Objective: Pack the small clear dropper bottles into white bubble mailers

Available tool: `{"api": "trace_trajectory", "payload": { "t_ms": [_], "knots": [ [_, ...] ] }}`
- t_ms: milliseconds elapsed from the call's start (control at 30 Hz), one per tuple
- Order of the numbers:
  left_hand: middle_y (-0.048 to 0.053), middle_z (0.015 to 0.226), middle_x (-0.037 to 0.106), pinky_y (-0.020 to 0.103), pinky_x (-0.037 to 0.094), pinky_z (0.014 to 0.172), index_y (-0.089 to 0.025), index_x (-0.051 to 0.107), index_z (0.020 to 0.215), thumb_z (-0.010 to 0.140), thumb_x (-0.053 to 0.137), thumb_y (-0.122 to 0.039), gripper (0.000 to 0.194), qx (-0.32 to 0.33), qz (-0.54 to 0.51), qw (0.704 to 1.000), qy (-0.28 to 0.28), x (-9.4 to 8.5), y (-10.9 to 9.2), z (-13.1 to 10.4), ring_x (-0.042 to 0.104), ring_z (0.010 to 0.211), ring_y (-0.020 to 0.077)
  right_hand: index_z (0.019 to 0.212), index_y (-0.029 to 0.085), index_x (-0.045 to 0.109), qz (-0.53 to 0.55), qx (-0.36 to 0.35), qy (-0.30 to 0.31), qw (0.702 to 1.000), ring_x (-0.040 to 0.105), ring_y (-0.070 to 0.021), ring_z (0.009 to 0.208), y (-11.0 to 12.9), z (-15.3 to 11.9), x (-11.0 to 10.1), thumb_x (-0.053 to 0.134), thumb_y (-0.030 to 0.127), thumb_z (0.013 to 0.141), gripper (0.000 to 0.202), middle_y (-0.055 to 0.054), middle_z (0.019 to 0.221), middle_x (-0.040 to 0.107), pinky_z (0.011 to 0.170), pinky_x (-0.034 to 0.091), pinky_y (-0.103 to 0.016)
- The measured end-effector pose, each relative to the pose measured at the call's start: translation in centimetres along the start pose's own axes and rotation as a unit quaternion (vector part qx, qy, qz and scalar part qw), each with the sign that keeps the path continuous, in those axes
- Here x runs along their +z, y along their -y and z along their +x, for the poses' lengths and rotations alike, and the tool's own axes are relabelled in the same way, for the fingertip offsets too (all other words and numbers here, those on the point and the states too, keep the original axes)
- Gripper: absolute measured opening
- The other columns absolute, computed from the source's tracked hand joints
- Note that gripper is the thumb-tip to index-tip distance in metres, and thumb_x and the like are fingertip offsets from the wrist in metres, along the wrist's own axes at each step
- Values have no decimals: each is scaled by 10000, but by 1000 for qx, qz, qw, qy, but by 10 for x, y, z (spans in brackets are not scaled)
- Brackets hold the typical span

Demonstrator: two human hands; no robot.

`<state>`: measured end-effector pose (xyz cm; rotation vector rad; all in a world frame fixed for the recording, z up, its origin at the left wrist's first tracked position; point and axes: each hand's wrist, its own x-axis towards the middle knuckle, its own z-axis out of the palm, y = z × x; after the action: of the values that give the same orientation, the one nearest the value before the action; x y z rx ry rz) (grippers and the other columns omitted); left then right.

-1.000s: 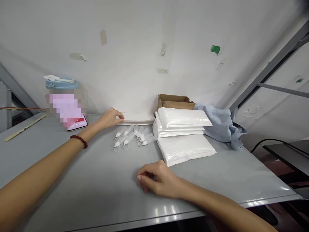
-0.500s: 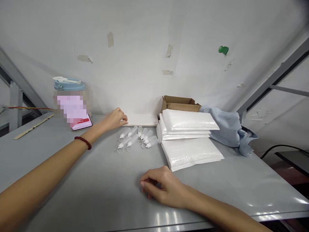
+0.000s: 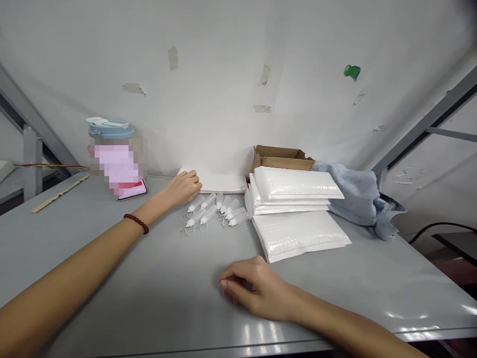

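My left hand (image 3: 185,187), with a dark red bead bracelet (image 3: 136,223) at the wrist, is at the left end of a flat white stack of paper (image 3: 223,183) lying against the wall. Its fingers are closed over the paper's edge; the thumb is mostly hidden. Just in front lie several small clear squeeze bottles (image 3: 208,214) with white caps and looped tethers. Near the front of the table, my right hand (image 3: 257,291) rests with fingers curled in and the thumb close to the index finger, and nothing shows in it. Beyond it lie white bubble mailers (image 3: 301,236), some piled higher behind.
A gray metal table (image 3: 149,298) carries everything. Behind the mailers stands an open cardboard box (image 3: 286,161), with a light blue cloth (image 3: 346,194) to its right. At left, a phone (image 3: 132,190) leans against a blue-lidded cup (image 3: 111,130); a thin strip (image 3: 61,193) lies farther left.
My left hand has closed its fingers over the left end of the white paper. My right hand has stayed in place, and the view has shifted slightly.
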<state>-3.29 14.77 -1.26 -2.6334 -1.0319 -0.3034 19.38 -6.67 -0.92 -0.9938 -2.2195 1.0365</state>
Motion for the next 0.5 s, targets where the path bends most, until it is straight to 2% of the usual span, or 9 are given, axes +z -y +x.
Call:
{"api": "trace_trajectory", "payload": {
  "t_ms": [100, 233, 333, 433, 500],
  "knots": [
    [133, 763, 621, 366, 370, 734, -165, 612, 669, 846, 388, -148, 286, -7, 26, 1000, -14, -1, -7, -1, 506, 877, 260, 800, 140, 645, -7, -1, -23, 1000, 524, -97, 554, -1, 0, 0, 465, 198, 855, 197, -15, 634, 602, 550, 411, -195],
    [140, 791, 608, 362, 371, 693, -159, 585, 698, 846, 385, -141, 249, -53, 54, 996, -50, -5, -7, -4, 515, 845, 264, 825, 152, 643, -8, 30, -60, 998, 528, -100, 559, -3, 1, -2, 472, 217, 856, 187, -7, 632, 603, 538, 407, -201],
    [120, 781, 596, 347, 374, 654, -174, 558, 714, 851, 376, -150, 229, -109, 69, 986, -109, -14, -4, -15, 524, 821, 257, 830, 163, 634, 10, 58, -89, 994, 549, -107, 599, -4, 2, -3, 498, 236, 848, 155, -4, 652, 609, 567, 431, -216],
    [82, 751, 587, 336, 391, 640, -192, 526, 710, 851, 390, -177, 197, -149, 68, 968, -190, -28, -6, -34, 535, 796, 243, 894, 162, 600, 111, 86, -118, 983, 592, -127, 664, -4, 5, -4, 522, 319, 854, 181, -20, 718, 619, 577, 474, -237],
    [79, 777, 598, 350, 414, 663, -194, 522, 726, 847, 403, -191, 170, -156, 63, 961, -218, -39, -16, -48, 541, 797, 241, 985, 167, 546, 222, 102, -148, 958, 628, -145, 708, -4, 8, -11, 533, 384, 852, 255, -39, 802, 630, 582, 506, -255]
  ]
}}
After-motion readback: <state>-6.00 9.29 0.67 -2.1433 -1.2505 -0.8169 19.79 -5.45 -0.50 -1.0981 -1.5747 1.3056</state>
